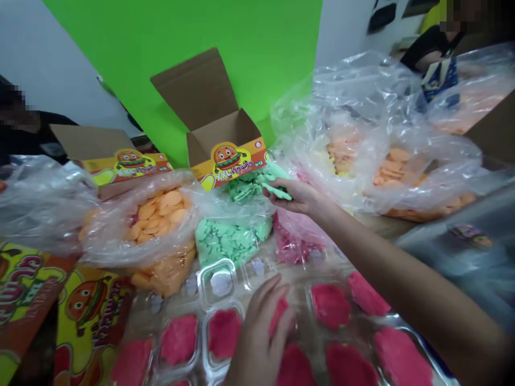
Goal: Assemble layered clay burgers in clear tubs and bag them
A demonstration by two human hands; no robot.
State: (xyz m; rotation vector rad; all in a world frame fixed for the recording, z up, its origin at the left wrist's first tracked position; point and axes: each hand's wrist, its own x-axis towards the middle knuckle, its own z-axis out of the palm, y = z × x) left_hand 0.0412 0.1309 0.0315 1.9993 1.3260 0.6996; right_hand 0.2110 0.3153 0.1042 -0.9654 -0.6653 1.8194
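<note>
Green pcs (281, 194) are gripped in R hand (296, 196), approx. ctr of frame, betw. thumb and fingers; long axis slants slightly, upper L to lower R. Green bag (231, 236) lies just below & L of that hand, mouth toward it; L hand (261, 332) is farther off, bottom ctr., fingers loosely bent over a red pc (279, 316). Whether it's gripped or only touched can't be told (blur).

Table (372, 228) is crowded: clear tubs (217, 262) w/ red discs (224, 333) are spread across lower half, orange bag (96, 241) is set L of ctr., pink bag (300, 225) just below R wrist. Open box (229, 161) is stood behind green bag, against green wall (257, 48). Ppl. are seen upper L (36, 134) & upper R (432, 45).
</note>
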